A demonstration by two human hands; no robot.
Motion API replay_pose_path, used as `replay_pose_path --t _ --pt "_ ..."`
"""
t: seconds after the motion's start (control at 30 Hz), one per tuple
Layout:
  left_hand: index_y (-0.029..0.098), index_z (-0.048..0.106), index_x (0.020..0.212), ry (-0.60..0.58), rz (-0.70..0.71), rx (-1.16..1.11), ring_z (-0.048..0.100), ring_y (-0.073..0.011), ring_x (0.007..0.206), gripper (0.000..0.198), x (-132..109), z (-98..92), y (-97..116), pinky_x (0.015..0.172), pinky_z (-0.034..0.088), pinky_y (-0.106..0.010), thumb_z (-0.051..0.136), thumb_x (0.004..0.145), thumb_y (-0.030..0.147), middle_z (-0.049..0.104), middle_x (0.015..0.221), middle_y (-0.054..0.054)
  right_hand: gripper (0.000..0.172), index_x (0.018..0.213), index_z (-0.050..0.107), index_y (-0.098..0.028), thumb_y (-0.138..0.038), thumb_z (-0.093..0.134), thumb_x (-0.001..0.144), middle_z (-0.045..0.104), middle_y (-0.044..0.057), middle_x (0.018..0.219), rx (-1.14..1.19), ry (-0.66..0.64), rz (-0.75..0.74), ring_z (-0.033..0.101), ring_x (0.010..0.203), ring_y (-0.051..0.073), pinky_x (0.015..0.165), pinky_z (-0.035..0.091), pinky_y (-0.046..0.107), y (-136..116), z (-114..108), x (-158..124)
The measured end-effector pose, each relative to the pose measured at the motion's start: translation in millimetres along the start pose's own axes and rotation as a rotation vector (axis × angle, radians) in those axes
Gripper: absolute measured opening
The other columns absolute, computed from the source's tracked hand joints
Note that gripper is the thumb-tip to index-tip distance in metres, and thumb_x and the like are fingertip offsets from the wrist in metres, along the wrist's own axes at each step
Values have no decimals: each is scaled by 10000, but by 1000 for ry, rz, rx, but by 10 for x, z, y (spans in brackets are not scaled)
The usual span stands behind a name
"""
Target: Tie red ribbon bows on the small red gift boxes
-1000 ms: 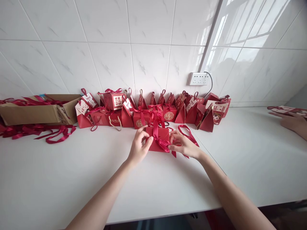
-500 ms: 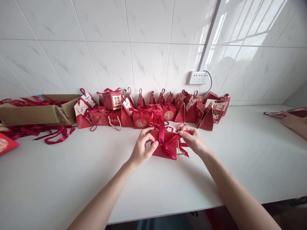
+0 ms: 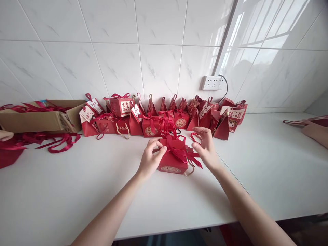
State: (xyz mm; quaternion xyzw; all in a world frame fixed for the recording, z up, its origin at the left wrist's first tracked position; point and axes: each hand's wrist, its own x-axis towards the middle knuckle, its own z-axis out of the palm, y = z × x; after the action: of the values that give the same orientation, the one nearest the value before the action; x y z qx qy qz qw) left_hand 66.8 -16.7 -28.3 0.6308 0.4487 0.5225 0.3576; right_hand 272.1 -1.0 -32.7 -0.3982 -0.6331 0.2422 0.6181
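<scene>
Red gift box: one, printed with a gold emblem [image 3: 171, 169] on its front face [image 3: 172, 163]; at the middle of the worktop [image 3: 64, 191], well in from the front edge, just before the back-edge row.
Ribbon bow: tied across the box top [image 3: 179, 153]; tails [image 3: 195, 160] trailing off the right side, above a twisted gold cord handle [image 3: 189, 171].
Left hand: gripping the box at its upper left corner [image 3: 153, 158], thumb in front, fingers behind.
Right hand: open, thumb and fingers curved apart [image 3: 206, 148], just off the box's right side; contact with the red ribbon near the fingertips cannot be told.
Step in hand: judged to be dressing the bow, the left hand steadying the box.
Next move calls for: presumably a light pinch by the right hand on a tail or loop, drawn gently so the knot holds.
Back-edge row: assorted red boxes [image 3: 151, 128], several with loops or bows.
Left end of worktop: cardboard carton of ribbon [image 3: 30, 122], loose ribbons [image 3: 63, 143] before it; a co-worker's hand [image 3: 5, 135] at the picture's edge.
Right end of worktop: another person's hand [image 3: 316, 132] on a red piece.
Changes against half a second ago: right hand off the ribbon it then pinched; emblem face now showing; co-worker's hand come into view at left.
</scene>
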Motion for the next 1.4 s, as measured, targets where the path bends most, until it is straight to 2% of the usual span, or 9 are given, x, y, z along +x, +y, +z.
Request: replay_pose_path --t 0.1,0.23,0.43,0.6,0.8,0.93,1.1,1.23,1.4 --pt "203 488 650 47 -29 21 500 -249 1143 202 7 -6 23 901 465 -342 550 790 335 536 1105 -73 625 1049 461 -256 -695 672 657 427 122 1269 -136 -280 -173 388 1259 323 1043 347 504 -66 30 -69" --pt "205 481 656 43 -14 77 541 -215 1001 177 26 -22 37 896 466 -329 528 790 310 526 972 -49 611 1092 455 -251 -618 710 676 408 133 1261 -220 -463 -146 432 1214 322 969 431 493 -64 119 -128" --pt "215 575 713 29 41 121 467 -247 1197 131 34 -28 22 978 419 -347 558 795 316 530 1121 -65 652 1192 407 -257 -518 735 692 422 113 1253 -182 -469 -91 423 1226 300 991 427 477 -36 159 -140" --pt "209 578 726 26 12 52 501 -248 1172 162 16 -17 18 930 462 -348 551 804 348 506 1200 -76 613 1173 415 -233 -467 728 700 457 113 1201 -187 -457 -64 466 1171 297 973 428 488 -51 158 -126" --pt "198 554 705 26 -12 1 505 -253 1178 182 17 -4 14 966 450 -376 547 798 355 516 1195 -84 521 1072 433 -241 -427 736 691 445 116 1225 -160 -459 -62 417 1239 302 992 408 478 -49 165 -123" --pt "195 546 702 20 -36 -6 493 -244 1189 190 15 -4 17 960 454 -357 542 798 359 509 1213 -85 488 969 406 -235 -428 748 682 423 130 1277 -128 -460 -16 447 1200 295 957 420 465 -32 153 -131" --pt "195 523 704 23 -28 9 490 -250 1191 202 12 -15 21 911 477 -345 559 788 375 525 1197 -88 323 819 418 -216 -491 587 834 476 130 1245 -11 -450 39 449 1215 280 955 418 445 -5 139 -117" --pt "195 555 703 9 32 66 495 -252 1187 214 30 -37 17 909 463 -345 551 801 385 530 1193 -91 360 733 454 -201 -528 549 849 503 123 1210 63 -389 151 502 1150 267 928 434 423 -24 150 -98" --pt "201 575 722 -36 39 58 445 -253 1258 217 42 -45 -6 1030 362 -366 531 828 385 520 1268 -75 397 706 466 -196 -562 590 798 529 112 1215 145 -393 276 516 1126 256 905 439 395 -48 162 -87"
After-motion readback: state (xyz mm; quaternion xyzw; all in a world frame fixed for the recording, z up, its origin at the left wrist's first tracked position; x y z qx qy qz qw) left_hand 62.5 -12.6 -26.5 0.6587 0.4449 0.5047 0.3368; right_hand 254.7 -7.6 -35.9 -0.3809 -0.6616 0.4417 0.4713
